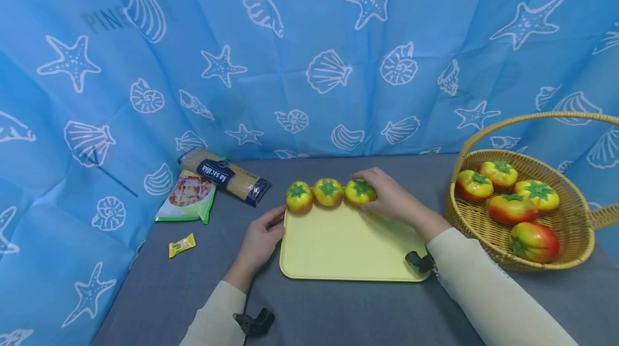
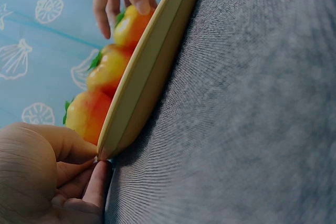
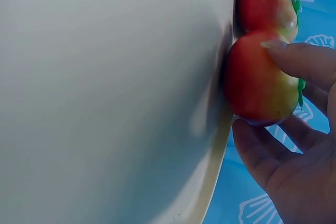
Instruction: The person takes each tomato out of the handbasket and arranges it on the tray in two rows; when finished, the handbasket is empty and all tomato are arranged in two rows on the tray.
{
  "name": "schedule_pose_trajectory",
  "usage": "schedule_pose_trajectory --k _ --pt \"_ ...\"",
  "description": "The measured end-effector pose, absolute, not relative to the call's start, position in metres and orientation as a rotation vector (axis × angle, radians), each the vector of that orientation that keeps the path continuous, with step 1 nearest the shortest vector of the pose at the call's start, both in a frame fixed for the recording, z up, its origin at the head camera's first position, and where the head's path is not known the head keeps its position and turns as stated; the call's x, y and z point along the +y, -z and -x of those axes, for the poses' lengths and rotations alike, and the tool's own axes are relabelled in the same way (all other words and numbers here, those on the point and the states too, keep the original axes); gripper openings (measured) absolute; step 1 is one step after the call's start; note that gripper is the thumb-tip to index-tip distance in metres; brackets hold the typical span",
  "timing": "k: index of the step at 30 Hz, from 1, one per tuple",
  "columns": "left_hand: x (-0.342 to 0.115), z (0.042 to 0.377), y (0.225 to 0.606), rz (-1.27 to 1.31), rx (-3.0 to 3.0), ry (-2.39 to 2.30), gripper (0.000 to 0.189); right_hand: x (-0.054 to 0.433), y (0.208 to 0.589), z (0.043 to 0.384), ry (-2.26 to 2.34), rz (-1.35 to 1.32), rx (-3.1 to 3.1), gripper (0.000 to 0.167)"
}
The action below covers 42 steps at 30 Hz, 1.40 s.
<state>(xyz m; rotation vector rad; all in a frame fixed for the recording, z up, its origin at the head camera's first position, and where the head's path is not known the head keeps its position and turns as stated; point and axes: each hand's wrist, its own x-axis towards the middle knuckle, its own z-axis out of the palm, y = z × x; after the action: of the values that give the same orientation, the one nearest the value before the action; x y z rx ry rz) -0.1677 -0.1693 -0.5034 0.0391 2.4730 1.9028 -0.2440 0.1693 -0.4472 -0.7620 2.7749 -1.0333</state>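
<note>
Three yellow-red tomatoes with green leafy tops stand in a row along the far edge of a pale yellow tray point(image 1: 348, 244): a left one point(image 1: 299, 197), a middle one point(image 1: 328, 192) and a right one point(image 1: 360, 192). My right hand point(image 1: 393, 194) holds the right tomato, thumb on one side and fingers around the other, as the right wrist view shows. At the tray's far left corner, my left hand point(image 1: 260, 239) pinches the rim between thumb and fingers, beside the left tomato. In the left wrist view that grip on the rim point(image 2: 107, 148) shows close up.
At the right stands a wicker basket point(image 1: 459, 217) with a tall handle, holding several more tomatoes point(image 1: 534, 241). Back left, a pasta packet point(image 1: 227, 174) lies partly over a green-white food bag point(image 1: 188, 198). A small yellow wrapper point(image 1: 182, 245) lies left of my left hand.
</note>
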Motion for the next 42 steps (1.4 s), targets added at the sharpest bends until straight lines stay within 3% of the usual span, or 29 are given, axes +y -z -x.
schedule_pose_trajectory --k 16,30,42 --pt "-0.171 0.168 0.505 -0.040 2.484 -1.898 0.050 0.185 0.427 0.228 1.274 0.718 2.673 0.072" --pt "-0.170 0.166 0.505 -0.021 2.502 -1.861 0.049 0.212 0.396 0.193 1.589 0.715 2.609 0.055" --pt "-0.169 0.165 0.502 -0.032 2.492 -1.869 0.049 0.256 0.398 0.162 1.782 0.822 2.540 0.044"
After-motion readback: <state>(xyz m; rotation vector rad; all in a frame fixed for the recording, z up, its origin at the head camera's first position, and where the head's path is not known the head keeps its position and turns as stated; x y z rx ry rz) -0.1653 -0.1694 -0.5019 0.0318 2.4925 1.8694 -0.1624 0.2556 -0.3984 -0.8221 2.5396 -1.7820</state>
